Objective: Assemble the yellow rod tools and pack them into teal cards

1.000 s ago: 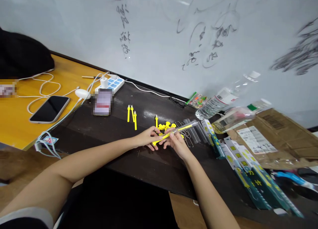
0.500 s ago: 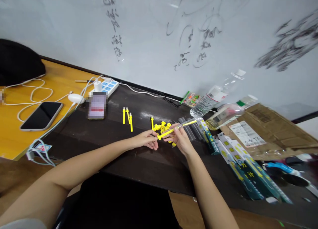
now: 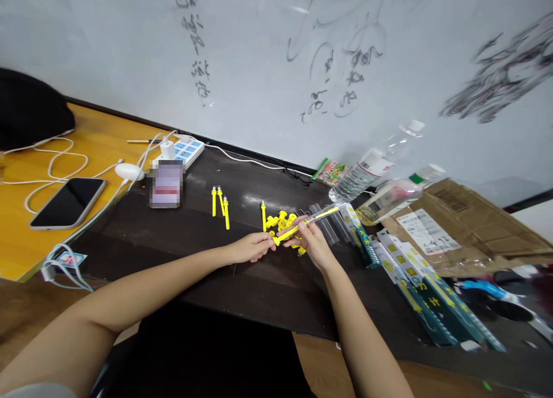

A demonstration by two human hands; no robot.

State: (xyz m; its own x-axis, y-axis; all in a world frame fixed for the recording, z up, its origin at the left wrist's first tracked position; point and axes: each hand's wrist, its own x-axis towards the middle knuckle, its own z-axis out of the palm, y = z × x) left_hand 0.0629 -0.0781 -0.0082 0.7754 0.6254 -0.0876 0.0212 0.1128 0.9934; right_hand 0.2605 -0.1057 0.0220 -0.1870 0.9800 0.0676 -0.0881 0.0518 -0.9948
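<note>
My right hand (image 3: 316, 245) is closed around a clear plastic tube (image 3: 319, 215) with a yellow rod inside, held tilted above the dark table. The fingers of my left hand (image 3: 253, 247) pinch the yellow end piece (image 3: 277, 241) at the tube's lower left end. Behind my hands lies a heap of small yellow caps (image 3: 283, 218), partly covered by the right hand. One yellow stick with a metal tip (image 3: 264, 216) stands out just left of the heap. Several similar yellow sticks (image 3: 227, 215) lie farther left. More clear tubes (image 3: 330, 228) rest to the right.
Long printed boxes (image 3: 415, 288) and a cardboard box (image 3: 436, 225) occupy the right side. Two plastic bottles (image 3: 363, 170) lean near the whiteboard (image 3: 259, 69). At left are a blurred-screen phone (image 3: 167, 184), a power strip (image 3: 190, 151), a black phone (image 3: 69, 202) and white cables.
My left hand has moved slightly right and its fingers have closed on the yellow end piece. The right hand still holds the tube in nearly the same place.
</note>
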